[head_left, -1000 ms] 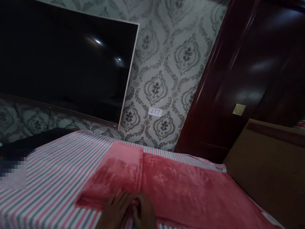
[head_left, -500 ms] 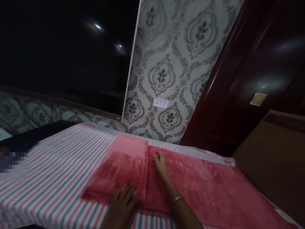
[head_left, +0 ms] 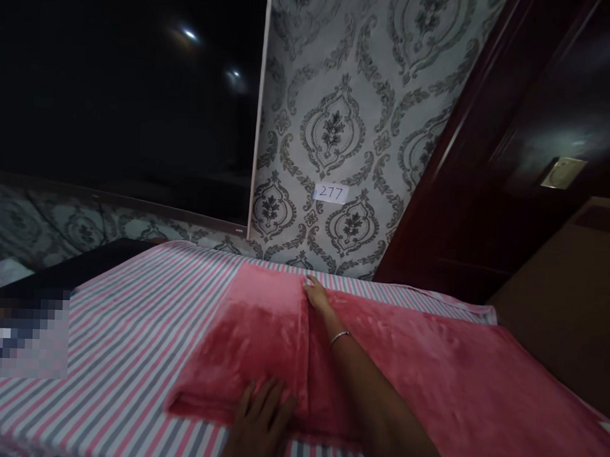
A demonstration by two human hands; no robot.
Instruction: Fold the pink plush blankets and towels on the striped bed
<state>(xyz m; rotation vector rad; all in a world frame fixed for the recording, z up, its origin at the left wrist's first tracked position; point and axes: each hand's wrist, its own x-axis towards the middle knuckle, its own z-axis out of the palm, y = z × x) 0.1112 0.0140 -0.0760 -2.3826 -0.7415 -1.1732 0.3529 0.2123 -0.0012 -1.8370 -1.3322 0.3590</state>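
Observation:
A pink plush blanket (head_left: 410, 372) lies across a bed covered with a pink, grey and white striped sheet (head_left: 125, 342). Its left end is folded back into a flap (head_left: 251, 340). My left hand (head_left: 261, 420) rests flat on the near corner of that flap, fingers spread. My right hand (head_left: 316, 297) reaches far forward along the flap's edge to the blanket's far side, fingers stretched out on the cloth. A thin bracelet (head_left: 339, 336) sits on my right wrist.
A large dark television (head_left: 124, 95) hangs on the patterned wallpaper (head_left: 349, 123), which bears a small label reading 277 (head_left: 331, 193). A dark red wooden door (head_left: 518, 149) stands at the right, beside a brown board (head_left: 567, 291). A dark object (head_left: 78, 267) lies at the bed's left.
My right hand has slid from beside the left hand, at the near edge, forward along the flap's edge to the far side of the blanket. The left hand has stayed. The view has moved closer.

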